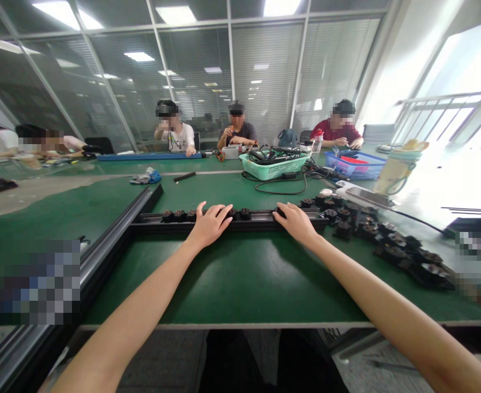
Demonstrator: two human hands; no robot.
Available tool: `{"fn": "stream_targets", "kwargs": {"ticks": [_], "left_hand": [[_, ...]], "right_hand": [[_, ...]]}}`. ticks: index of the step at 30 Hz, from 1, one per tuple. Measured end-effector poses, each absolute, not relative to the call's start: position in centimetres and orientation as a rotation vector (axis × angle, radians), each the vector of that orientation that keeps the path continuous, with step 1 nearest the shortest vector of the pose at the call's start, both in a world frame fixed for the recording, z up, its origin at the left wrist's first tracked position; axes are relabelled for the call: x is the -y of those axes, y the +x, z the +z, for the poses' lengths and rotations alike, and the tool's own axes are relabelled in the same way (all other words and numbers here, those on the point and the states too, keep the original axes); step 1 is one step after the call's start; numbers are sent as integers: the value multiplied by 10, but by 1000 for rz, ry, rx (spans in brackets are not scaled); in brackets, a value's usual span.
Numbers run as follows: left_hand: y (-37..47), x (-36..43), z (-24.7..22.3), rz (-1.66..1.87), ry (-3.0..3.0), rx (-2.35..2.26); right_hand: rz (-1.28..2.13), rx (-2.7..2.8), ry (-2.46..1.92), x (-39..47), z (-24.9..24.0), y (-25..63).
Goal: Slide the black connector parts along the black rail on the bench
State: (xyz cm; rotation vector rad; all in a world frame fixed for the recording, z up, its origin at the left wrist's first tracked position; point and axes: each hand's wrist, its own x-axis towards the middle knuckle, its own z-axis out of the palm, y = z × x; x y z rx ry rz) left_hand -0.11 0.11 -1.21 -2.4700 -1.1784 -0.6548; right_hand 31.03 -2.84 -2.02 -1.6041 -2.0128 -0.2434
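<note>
A black rail (260, 224) lies crosswise on the green table, with several small round black parts (245, 213) sitting in a row along its channel. My left hand (209, 225) rests over this row, fingers spread, its fingertips touching or just above the parts. Farther right, my right hand (298, 221) has its thumb and forefinger around another small black part at the rail, mostly hidden by the fingers. At its left end the crosswise rail meets a long black rail (101, 252) that runs toward me past the table edge.
Many loose black parts (369, 229) are heaped at right. Behind them lie a phone (371, 195) and a bottle (398, 169). A green basket (273, 170) of cables, a blue basket (355, 166) and a crumpled glove (146, 177) stand farther back. Several people sit across the table.
</note>
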Motion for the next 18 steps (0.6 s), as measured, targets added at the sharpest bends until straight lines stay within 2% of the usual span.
{"fn": "stream_targets", "kwargs": {"ticks": [18], "left_hand": [[-1,-1,-11,-654,-2482,1196]], "right_hand": [[-209,1966,-1583,30,-21,311]]}}
